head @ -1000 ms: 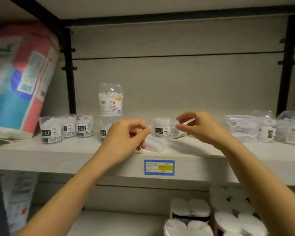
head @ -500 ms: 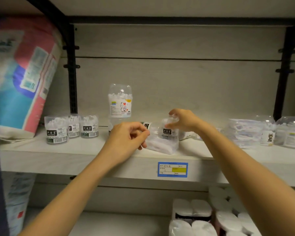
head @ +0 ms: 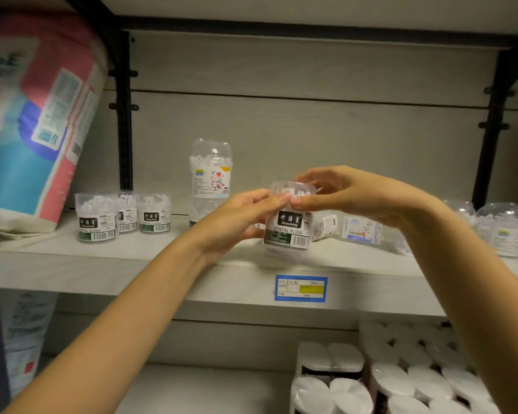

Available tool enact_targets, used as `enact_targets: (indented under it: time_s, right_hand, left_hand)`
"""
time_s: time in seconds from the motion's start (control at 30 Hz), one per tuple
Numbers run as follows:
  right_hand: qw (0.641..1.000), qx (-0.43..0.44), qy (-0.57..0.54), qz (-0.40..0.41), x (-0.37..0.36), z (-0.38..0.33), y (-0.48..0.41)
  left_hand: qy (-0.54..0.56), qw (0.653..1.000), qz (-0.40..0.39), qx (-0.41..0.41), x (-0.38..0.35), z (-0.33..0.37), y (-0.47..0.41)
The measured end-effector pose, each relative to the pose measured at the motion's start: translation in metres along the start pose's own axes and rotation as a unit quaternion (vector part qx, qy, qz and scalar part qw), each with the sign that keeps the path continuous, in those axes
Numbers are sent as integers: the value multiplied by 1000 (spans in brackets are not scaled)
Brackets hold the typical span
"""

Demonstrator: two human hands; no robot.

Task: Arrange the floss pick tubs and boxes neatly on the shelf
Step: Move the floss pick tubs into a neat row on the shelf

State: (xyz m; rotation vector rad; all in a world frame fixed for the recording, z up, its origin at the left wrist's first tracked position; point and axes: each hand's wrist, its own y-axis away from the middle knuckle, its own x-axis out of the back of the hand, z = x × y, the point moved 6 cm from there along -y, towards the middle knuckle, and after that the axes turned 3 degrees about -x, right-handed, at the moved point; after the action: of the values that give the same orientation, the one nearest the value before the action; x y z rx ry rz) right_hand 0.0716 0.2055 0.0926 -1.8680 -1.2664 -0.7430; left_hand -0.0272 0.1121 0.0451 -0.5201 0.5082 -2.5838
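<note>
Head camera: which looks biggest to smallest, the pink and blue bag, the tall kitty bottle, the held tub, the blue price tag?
1. pink and blue bag
2. tall kitty bottle and held tub: look alike; the tub is nearer, so unsure
3. blue price tag

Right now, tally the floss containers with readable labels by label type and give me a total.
Black-label DENTAL FLOSS tubs: 4 (3 standing at left, 1 held between left grip and right grip)
Cat-label tub: 1
Blue-label box: 1
Total: 6
Not counted: the part-hidden lower tub under the cat-label one, and the blurred clear packs at far right.
</note>
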Motion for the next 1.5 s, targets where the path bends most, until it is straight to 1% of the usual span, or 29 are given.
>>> enact_targets:
  time_s: [0.07, 0.13, 0.2, 0.27, 0.33, 0.43, 0.53, 0.6, 0.7, 0.8, 0.93, 1.03, 1.13, 1.2, 1.3, 1.5]
  right_hand:
    - [1000, 3, 9, -9, -5, -3, 0]
    - [1000, 16, -6, -8, -4, -6, -4]
    - [999, 16, -44, 25, 6, -4, -13]
    - [996, -7, -47, 69, 15, 7, -31]
    - [996, -35, -14, 78, 14, 20, -53]
    - [994, -72, 58, 62, -6, 35, -84]
    - [978, -117, 167, 41, -27, 45, -108]
    - [966, -152, 209, 16, -37, 52, -118]
    - [955, -180, 234, -17, -46, 60, -123]
    - [960, -183, 211, -6, -47, 65, -123]
    - [972, -159, 173, 14, -44, 65, -123]
    - [989, -125, 66, 46, -28, 58, -120]
    - [996, -64, -43, 40, -1, 38, -96]
    - [997, -23, -78, 18, 16, 22, -71]
    - [995, 2, -97, -24, 34, 10, -38]
    - [987, 24, -23, -159, 28, 5, -6]
  left_hand:
    - [19, 1000, -3, 4, 0, -1, 1]
    - [23, 1000, 13, -1, 5, 1, 4]
    - [14, 999, 49, -8, 18, 4, 9]
    - [0, 996, 85, -12, 35, 7, 17]
    - [-8, 994, 104, -15, 50, 8, 27]
    - [-29, 993, 115, -17, 61, 8, 38]
    - [-39, 990, 132, -10, 69, 6, 45]
    - [-44, 989, 142, -6, 73, 4, 50]
    - [-36, 988, 149, -5, 79, 2, 55]
    - [-34, 988, 150, -8, 83, 0, 60]
    - [-33, 987, 156, -2, 89, -2, 62]
    - [-24, 987, 160, -8, 87, -2, 61]
    - [-24, 986, 162, -10, 86, -1, 57]
    - [-23, 987, 159, -13, 84, 0, 54]
    - [-20, 987, 156, -12, 78, 0, 49]
    - [7, 995, 96, 7, 56, -3, 44]
